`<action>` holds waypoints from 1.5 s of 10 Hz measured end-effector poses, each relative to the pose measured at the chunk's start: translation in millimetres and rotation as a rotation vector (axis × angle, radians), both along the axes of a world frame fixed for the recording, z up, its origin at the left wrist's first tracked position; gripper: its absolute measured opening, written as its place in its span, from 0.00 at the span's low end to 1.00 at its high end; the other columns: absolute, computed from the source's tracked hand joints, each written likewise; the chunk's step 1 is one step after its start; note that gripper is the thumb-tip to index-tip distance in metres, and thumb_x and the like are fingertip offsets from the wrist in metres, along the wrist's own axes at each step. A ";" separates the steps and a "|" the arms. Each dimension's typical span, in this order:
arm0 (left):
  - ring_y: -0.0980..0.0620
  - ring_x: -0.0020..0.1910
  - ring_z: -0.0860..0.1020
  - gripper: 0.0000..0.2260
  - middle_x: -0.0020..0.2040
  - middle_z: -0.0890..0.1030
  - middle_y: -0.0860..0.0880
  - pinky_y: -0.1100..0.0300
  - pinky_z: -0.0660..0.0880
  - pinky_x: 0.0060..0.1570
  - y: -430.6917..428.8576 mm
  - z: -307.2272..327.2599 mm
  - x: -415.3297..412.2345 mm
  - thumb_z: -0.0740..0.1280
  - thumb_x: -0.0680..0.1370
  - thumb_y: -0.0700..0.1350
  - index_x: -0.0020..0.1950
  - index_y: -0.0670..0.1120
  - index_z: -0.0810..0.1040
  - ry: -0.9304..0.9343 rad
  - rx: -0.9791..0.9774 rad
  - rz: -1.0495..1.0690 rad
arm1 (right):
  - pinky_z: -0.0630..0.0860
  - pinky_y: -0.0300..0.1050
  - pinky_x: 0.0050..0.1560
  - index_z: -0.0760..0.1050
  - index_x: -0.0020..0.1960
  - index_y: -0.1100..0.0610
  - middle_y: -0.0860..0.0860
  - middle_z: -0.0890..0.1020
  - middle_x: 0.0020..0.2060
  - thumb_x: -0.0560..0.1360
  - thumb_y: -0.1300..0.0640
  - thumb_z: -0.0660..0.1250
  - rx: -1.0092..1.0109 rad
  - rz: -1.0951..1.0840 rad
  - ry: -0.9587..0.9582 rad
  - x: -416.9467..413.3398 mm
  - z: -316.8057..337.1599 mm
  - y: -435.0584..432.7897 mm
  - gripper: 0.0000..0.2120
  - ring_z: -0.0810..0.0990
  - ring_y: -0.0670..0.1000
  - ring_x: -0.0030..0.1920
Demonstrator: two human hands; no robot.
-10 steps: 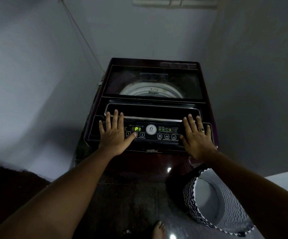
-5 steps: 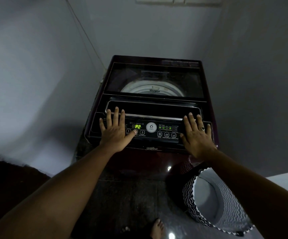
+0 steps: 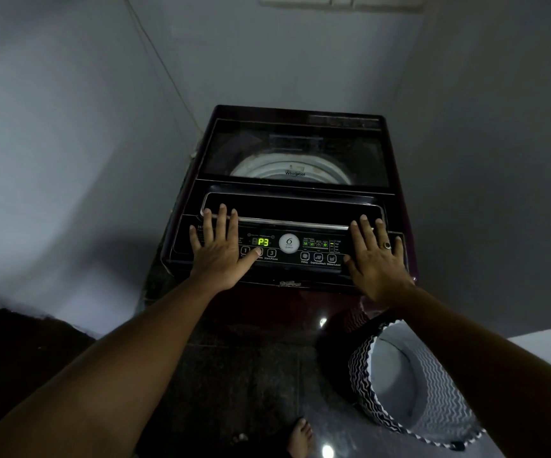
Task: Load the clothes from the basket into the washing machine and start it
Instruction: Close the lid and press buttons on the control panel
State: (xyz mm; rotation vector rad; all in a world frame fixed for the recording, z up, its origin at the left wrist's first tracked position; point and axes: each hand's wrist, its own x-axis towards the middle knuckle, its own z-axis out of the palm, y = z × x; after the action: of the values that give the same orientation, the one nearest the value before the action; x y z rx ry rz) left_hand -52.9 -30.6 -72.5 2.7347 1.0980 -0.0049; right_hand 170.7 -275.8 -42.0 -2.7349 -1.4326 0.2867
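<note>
- The washing machine [image 3: 294, 150] has its lid down. The basket [image 3: 363, 375], on the floor by its front right corner, shows no clothes, so loading looks done.
- Both hands lie flat and hold nothing: the left hand [image 3: 219, 249] at the panel's left end, thumb on button 2, and the right hand [image 3: 378, 259] at its right end.
- The display [image 3: 263, 242] reads P3, so the program is being chosen. The next move is probably a light press on the Start/Pause button [image 3: 271, 253], just beside the thumb.

The left arm [image 3: 118, 358] and the right arm [image 3: 485, 352] reach forward, both bare. The left grip [image 3: 221, 251] lies flat, palm down, fingers straight, thumb [image 3: 251, 257] stretched out to the right. The right grip [image 3: 377, 259] lies flat likewise, fingers spread. A bare foot [image 3: 300, 436] shows below.
</note>
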 end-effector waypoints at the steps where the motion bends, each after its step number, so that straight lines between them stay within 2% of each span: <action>1: 0.43 0.78 0.29 0.45 0.81 0.32 0.49 0.32 0.38 0.75 -0.1 0.9 -0.1 0.47 0.74 0.75 0.81 0.50 0.36 0.001 -0.008 -0.001 | 0.46 0.71 0.77 0.37 0.82 0.53 0.52 0.38 0.82 0.83 0.41 0.48 -0.006 0.002 0.006 1.1 0.3 -0.2 0.35 0.35 0.59 0.80; 11: 0.42 0.79 0.30 0.46 0.81 0.32 0.48 0.31 0.38 0.74 2.0 0.3 0.7 0.47 0.74 0.76 0.81 0.50 0.36 0.015 -0.006 -0.009 | 0.49 0.70 0.76 0.37 0.82 0.51 0.51 0.39 0.82 0.80 0.37 0.48 -0.044 0.058 -0.005 16.6 -5.6 -5.6 0.38 0.36 0.58 0.81; 15: 0.41 0.79 0.30 0.49 0.81 0.33 0.48 0.31 0.39 0.74 2.8 -0.3 1.3 0.45 0.70 0.79 0.81 0.51 0.35 0.031 0.005 0.000 | 0.48 0.70 0.77 0.36 0.82 0.51 0.52 0.38 0.82 0.82 0.39 0.50 -0.056 0.058 -0.009 14.3 -4.6 -4.0 0.37 0.35 0.59 0.81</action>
State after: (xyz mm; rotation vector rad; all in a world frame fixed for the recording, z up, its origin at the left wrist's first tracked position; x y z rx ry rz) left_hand -51.6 -27.9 -72.8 2.7477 1.1068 -0.0444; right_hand 185.0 -279.8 -46.7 -2.7449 -1.5309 0.3223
